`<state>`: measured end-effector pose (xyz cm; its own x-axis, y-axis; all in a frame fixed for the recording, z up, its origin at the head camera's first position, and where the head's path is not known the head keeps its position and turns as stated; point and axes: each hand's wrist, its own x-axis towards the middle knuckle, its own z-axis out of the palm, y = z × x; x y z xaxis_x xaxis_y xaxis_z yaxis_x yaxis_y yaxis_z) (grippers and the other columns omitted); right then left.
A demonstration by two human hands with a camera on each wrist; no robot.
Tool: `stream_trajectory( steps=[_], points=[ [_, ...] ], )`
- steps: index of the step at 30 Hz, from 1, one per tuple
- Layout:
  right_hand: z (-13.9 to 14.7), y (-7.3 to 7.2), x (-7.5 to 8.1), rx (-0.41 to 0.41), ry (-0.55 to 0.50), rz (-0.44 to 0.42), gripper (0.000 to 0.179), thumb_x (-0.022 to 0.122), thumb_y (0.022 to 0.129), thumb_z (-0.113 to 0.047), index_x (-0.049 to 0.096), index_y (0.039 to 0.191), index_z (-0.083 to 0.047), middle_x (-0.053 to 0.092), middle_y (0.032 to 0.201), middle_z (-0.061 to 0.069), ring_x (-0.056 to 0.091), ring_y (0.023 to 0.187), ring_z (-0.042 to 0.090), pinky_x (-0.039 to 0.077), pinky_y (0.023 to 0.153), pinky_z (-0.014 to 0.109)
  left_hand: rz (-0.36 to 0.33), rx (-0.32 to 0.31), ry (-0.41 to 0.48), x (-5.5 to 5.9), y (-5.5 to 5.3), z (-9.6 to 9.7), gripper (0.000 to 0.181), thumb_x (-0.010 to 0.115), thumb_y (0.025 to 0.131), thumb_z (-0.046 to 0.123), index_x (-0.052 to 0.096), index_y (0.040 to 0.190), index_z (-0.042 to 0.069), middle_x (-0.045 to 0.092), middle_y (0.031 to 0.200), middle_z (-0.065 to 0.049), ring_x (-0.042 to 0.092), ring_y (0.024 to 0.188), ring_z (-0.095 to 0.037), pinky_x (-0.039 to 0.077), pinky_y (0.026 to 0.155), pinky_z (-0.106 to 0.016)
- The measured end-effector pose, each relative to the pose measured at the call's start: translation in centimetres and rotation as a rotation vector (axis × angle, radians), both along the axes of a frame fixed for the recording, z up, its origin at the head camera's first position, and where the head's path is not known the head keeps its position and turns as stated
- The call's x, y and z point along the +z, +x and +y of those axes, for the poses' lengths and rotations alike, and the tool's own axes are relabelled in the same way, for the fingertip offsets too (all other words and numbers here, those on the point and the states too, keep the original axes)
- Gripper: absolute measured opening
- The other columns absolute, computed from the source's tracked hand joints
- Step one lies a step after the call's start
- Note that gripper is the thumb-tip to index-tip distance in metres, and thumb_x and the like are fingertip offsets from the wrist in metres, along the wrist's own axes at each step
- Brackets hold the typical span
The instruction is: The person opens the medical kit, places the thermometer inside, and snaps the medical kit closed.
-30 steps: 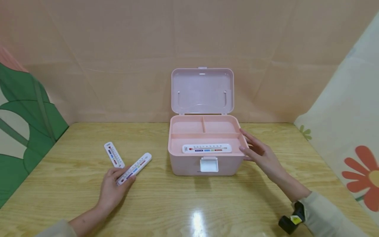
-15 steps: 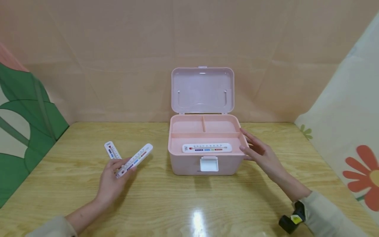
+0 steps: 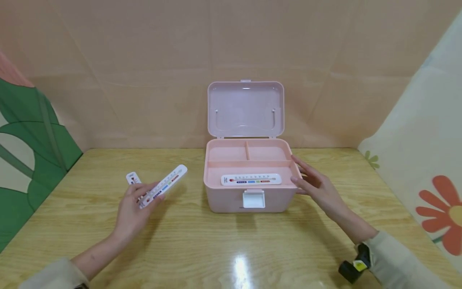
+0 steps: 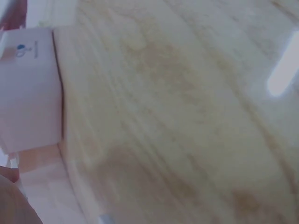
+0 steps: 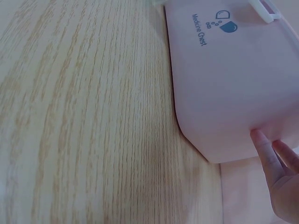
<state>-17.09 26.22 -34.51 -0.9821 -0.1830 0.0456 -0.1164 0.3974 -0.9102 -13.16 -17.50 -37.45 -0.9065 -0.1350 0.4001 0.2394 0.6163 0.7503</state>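
My left hand pinches a white strip thermometer between thumb and fingers, tilted up to the right and raised over the table. Partly hidden behind that hand, a second thermometer lies on the table. A pink medicine chest stands with its lid raised, and a third thermometer lies in the long front compartment of its tray. My right hand touches the chest's right side, thumb near the front corner of the rim. In the right wrist view, extended fingers rest against the chest wall.
The raised lid leans back near the beige backdrop. Two smaller compartments lie at the back of the tray. A white latch hangs on the chest's front. Wood-grain table extends around the chest.
My left hand has lifted the thermometer up and away from the table, covering more of the one lying behind it. The right hand stays at the chest's side.
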Motion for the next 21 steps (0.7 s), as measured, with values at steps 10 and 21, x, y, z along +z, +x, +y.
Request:
stream_trajectory(
  steps=[10, 21],
  points=[
    [0.0, 0.0, 0.0, -0.001, -0.005, 0.007, 0.060, 0.056, 0.098, -0.029, 0.029, 0.151, -0.029, 0.033, 0.152, 0.018, 0.053, 0.109, 0.001, 0.056, 0.083, 0.031, -0.030, -0.040, -0.017, 2.5, -0.4, -0.2, 0.036, 0.075, 0.083, 0.011, 0.068, 0.117, 0.001, 0.054, 0.107, -0.010, 0.044, 0.088, -0.003, 0.041, 0.064, -0.010],
    [0.0, 0.1, 0.0, 0.012, -0.014, 0.009, 0.059, 0.055, 0.098, -0.028, 0.029, 0.151, -0.029, 0.032, 0.152, 0.018, 0.053, 0.108, -0.001, 0.056, 0.083, 0.033, -0.087, -0.085, -0.120, 6.2, -0.9, -0.7, 0.042, 0.071, 0.087, 0.025, 0.065, 0.124, 0.006, 0.052, 0.115, -0.012, 0.049, 0.096, -0.021, 0.041, 0.067, -0.017]
  ],
)
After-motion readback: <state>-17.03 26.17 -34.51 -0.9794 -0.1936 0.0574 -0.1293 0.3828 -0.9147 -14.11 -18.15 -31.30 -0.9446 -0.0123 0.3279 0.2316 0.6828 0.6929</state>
